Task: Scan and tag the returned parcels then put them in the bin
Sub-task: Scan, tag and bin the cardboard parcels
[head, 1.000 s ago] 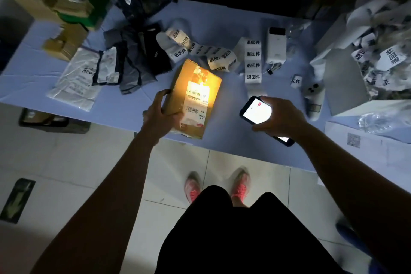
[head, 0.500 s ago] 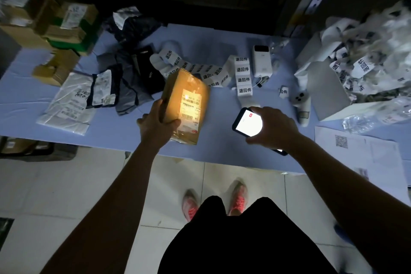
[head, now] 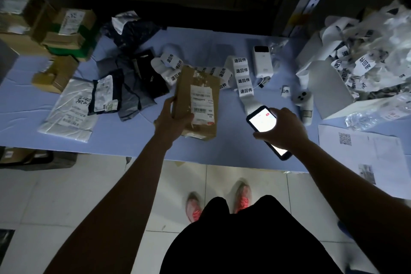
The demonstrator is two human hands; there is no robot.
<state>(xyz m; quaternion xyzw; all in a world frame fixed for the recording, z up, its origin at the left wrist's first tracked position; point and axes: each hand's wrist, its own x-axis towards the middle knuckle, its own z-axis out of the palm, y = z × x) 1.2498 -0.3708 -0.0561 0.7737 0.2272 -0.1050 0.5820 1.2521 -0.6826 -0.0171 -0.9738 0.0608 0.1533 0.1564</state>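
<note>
My left hand (head: 172, 119) grips the near left edge of a brown cardboard parcel (head: 196, 100) with a white shipping label, tilted up over the blue table (head: 133, 140). My right hand (head: 283, 128) holds a phone (head: 263, 121) with its bright screen facing up, to the right of the parcel. A strip of white return tags (head: 243, 80) with black print lies behind the parcel and the phone. More parcels lie to the left: a white poly bag (head: 69, 113), dark grey bags (head: 131, 87) and brown boxes (head: 64, 33).
A white label printer (head: 262, 61) stands at the back of the table, a small white device (head: 303, 102) beside my right hand. A heap of used label backing (head: 367, 60) fills a white box at the right. Printed sheets (head: 364, 153) lie at the near right. Shelving rises behind.
The yellow light on the parcel's label has gone out. The parcel and phone stay in my hands at about the same spot; my view has tipped up a little.
</note>
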